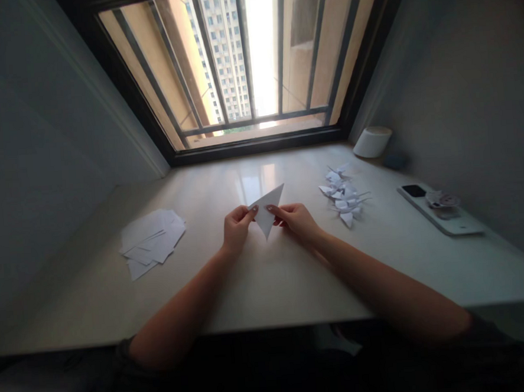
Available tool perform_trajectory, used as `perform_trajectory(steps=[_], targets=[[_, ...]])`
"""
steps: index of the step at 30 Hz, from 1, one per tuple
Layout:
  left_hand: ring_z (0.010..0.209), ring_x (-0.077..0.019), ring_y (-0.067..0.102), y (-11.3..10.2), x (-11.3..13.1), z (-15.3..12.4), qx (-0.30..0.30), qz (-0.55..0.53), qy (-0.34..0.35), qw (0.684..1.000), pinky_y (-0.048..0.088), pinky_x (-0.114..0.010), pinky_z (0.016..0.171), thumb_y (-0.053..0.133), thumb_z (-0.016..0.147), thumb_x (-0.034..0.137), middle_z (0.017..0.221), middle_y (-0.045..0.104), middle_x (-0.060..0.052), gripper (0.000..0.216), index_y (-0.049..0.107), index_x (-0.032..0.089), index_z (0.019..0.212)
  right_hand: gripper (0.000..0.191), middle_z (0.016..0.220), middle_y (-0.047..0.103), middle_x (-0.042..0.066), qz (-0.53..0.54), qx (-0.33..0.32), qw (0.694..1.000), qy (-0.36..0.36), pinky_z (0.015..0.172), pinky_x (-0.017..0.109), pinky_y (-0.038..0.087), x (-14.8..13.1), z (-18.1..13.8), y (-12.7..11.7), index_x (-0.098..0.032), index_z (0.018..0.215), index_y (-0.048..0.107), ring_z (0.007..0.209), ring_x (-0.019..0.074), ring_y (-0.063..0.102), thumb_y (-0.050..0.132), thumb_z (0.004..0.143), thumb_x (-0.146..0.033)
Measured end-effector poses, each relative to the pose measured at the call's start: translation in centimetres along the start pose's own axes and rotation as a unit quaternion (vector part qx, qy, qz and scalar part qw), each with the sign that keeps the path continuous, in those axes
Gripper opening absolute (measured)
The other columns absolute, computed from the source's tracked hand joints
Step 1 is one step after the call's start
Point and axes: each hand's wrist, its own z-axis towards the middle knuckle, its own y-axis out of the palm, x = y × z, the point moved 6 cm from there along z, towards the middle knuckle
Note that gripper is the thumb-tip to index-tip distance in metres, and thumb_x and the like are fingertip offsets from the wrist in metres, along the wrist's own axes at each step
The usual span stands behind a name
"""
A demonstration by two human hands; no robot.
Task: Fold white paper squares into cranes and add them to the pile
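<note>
A white sheet folded into a triangle (268, 210) is held up just above the pale desk (267, 278), one tip pointing up to the right and one pointing down. My left hand (236, 228) pinches its left edge with thumb and fingers. My right hand (295, 219) pinches its right edge. Both hands are closed on the paper near the desk's middle.
A loose stack of white paper sheets (152, 241) lies to the left. Several folded paper figures (344, 197) are heaped to the right. Further right lie a phone (440, 211) and a small white round container (373, 141). A barred window (245, 67) is straight ahead.
</note>
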Motion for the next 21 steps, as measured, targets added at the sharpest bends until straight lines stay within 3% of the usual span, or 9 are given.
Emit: perform_trajectory(steps=[10, 15, 21], targets=[[0.059, -0.0105, 0.048, 0.1, -0.3, -0.1, -0.008, -0.014, 0.006, 1.0, 0.038, -0.023, 0.061, 0.071, 0.07, 0.044, 0.058, 0.054, 0.002, 0.033, 0.057, 0.016, 0.058, 0.042, 0.056, 0.062, 0.003, -0.08, 0.019, 0.993, -0.085, 0.057, 0.027, 0.038, -1.0, 0.0, -0.4, -0.017, 0.058, 0.067, 0.054, 0.0137, 0.053, 0.066, 0.071, -0.057], [0.06, -0.0107, 0.047, -0.1, -0.3, 0.0, 0.009, -0.027, 0.016, 0.999, 0.04, -0.024, 0.063, 0.071, 0.069, 0.046, 0.058, 0.053, 0.002, 0.034, 0.056, 0.017, 0.059, 0.048, 0.057, 0.063, 0.003, -0.074, -0.033, 0.993, -0.088, 0.058, 0.027, 0.039, -0.9, -0.1, 0.6, -0.016, 0.06, 0.067, 0.055, 0.0137, 0.052, 0.059, 0.075, -0.061], [0.061, -0.0109, 0.049, 0.2, -0.2, -0.1, 0.0, -0.032, -0.002, 0.999, 0.041, -0.024, 0.065, 0.069, 0.071, 0.045, 0.059, 0.053, 0.002, 0.033, 0.055, 0.016, 0.061, 0.049, 0.056, 0.062, 0.002, -0.084, -0.003, 0.991, -0.104, 0.055, 0.027, 0.038, -0.5, 0.1, 0.5, -0.017, 0.057, 0.065, 0.054, 0.014, 0.052, 0.057, 0.076, -0.061]])
